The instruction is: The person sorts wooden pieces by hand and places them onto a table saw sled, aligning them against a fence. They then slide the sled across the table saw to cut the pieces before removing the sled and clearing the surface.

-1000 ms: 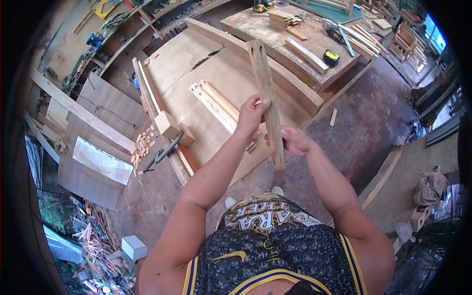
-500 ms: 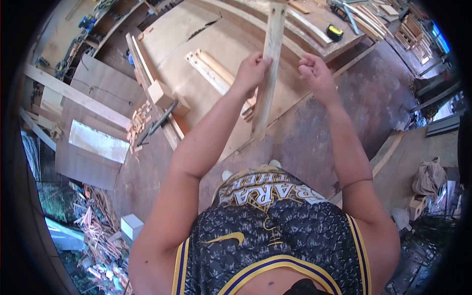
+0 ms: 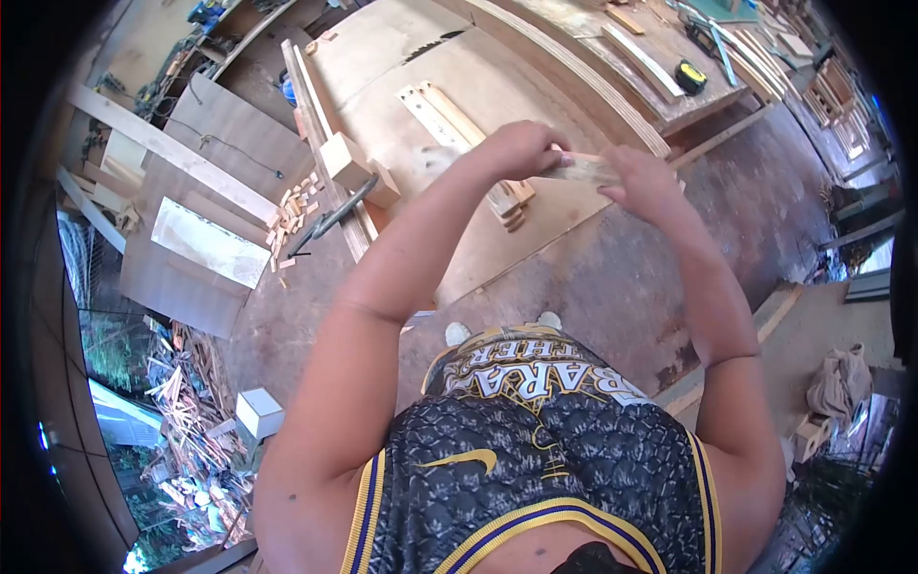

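A wooden strip lies crosswise between my two hands above the workbench, its far left part smeared by motion. My left hand is closed around it, fingers curled over the wood. At the strip's right part, my right hand grips it with the thumb on the near side. Below and left of my hands, two pale wooden strips lie side by side on the plywood bench top.
A clamp and wooden block sit at the bench's left edge. Small wood offcuts are heaped beside them. A yellow tape measure rests on the far right table. A white box stands at lower left.
The strip has turned from upright to crosswise in my left hand. My right hand, apart from it before, has come onto the strip. The view has shifted slightly.
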Available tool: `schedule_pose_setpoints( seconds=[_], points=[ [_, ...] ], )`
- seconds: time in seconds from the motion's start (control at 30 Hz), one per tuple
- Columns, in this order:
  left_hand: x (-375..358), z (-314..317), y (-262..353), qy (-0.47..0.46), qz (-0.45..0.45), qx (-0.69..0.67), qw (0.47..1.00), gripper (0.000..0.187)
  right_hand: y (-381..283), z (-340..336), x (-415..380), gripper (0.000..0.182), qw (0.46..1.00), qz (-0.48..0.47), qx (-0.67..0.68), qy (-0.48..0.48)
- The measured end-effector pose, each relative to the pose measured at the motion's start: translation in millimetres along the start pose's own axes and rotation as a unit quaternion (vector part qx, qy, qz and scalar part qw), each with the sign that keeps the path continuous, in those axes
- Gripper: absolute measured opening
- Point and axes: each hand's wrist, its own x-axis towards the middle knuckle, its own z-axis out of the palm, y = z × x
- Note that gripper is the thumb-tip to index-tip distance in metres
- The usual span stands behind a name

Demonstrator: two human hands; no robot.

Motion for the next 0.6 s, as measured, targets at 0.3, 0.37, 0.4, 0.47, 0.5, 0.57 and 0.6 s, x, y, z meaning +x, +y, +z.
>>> schedule_pose_setpoints(
  seconds=[0.3,0.37,0.4,0.47,0.5,0.57,0.6],
  points=[
    [-100,-25,-42,0.154,0.004,-0.035,0.987,0.035,-98,86,119,0.049,0.977,0.161,0.140,0.019],
    [-145,-42,-37,0.132,-0.018,-0.077,0.988,0.037,-112,90,129,0.048,0.977,0.157,0.143,0.007],
    [-169,-52,-38,0.135,-0.030,-0.096,0.986,0.038,-118,91,131,0.048,0.976,0.160,0.148,-0.009],
    [-222,-68,-52,0.150,-0.050,-0.112,0.981,0.039,-122,92,131,0.049,0.972,0.168,0.161,-0.006],
    [-250,-75,-64,0.163,-0.059,-0.110,0.979,0.039,-119,96,131,0.052,0.968,0.166,0.190,0.002],
    [-307,-83,-96,0.200,-0.085,-0.208,0.954,0.038,-109,107,136,0.055,0.962,0.170,0.212,0.015],
    [-338,-88,-114,0.212,-0.106,-0.224,0.945,0.038,-101,114,139,0.057,0.957,0.174,0.232,0.022]
  ],
)
